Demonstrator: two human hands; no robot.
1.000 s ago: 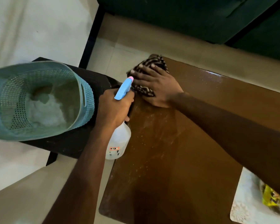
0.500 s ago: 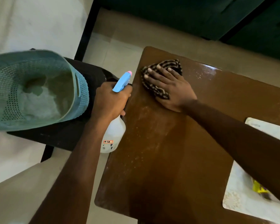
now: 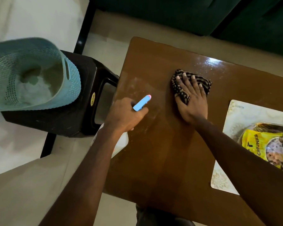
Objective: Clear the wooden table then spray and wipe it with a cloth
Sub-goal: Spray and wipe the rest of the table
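1. Pressing the cloth (image 3: 203, 82) flat on the desk (image 3: 153, 160), the right grip (image 3: 192, 101) has straight fingers; the left grip (image 3: 126, 113) curls round the spray bottle (image 3: 141, 103).
2. Wiping rightward may shove the placemat (image 3: 235, 115), seemingly still loaded.

Glossy brown wooden table (image 3: 162, 160), pale streaks (mostly left side), dark striped cloth (image 3: 201, 81) bunched on top, blue-headed white spray bottle (image 3: 141, 103) over left edge.
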